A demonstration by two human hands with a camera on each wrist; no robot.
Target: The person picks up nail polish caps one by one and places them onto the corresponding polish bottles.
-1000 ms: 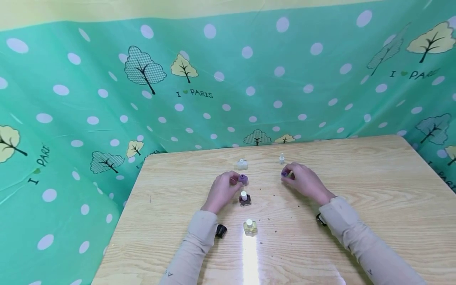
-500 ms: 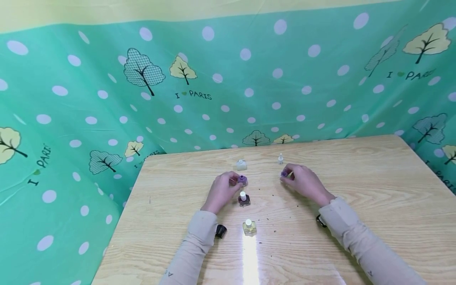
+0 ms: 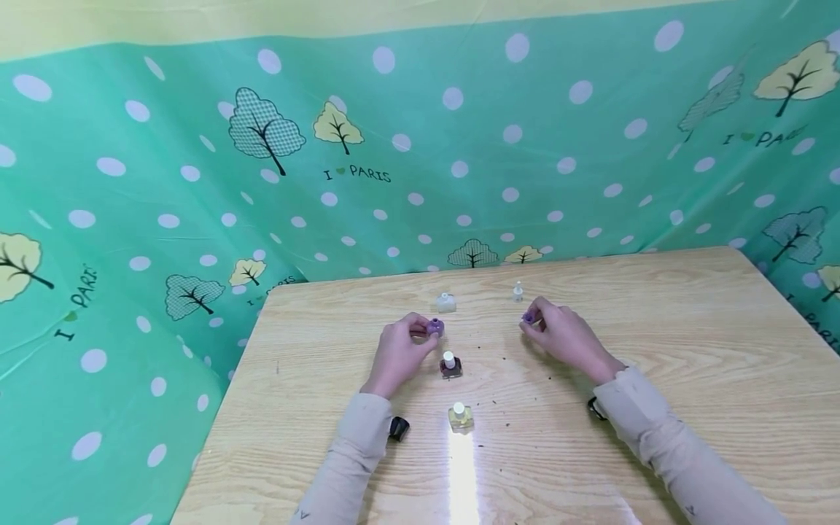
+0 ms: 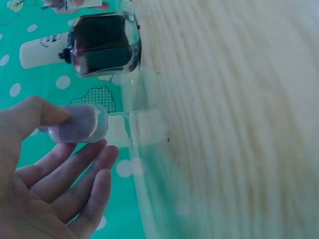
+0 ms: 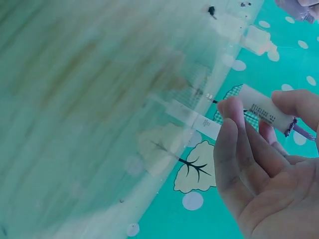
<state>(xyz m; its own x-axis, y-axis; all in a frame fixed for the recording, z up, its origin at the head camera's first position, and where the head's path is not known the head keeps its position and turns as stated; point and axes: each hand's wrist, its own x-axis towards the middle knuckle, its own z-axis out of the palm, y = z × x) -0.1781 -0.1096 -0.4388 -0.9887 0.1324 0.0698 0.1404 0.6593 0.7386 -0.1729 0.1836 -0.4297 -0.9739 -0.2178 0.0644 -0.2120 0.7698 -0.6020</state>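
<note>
Just below frame centre, the left hand point(image 3: 396, 355) pinched a purple bottle point(image 4: 79, 124), grip parted to its width; farther right, the right hand point(image 3: 569, 340) pinched a white cap point(image 5: 264, 110).

My purple bottle point(image 4: 82, 122) looks greyish up close, perhaps; my cap point(image 5: 265, 108) is white (dark-lettered), the curtain point(image 3: 420, 73) white-dotted green.

Left arm point(image 3: 344, 456) and right arm point(image 3: 669, 437) both stretched forward, kinda apart. Left hand point(image 3: 398, 351) holds a pinch, right hand point(image 3: 568, 335) same deal.
</note>
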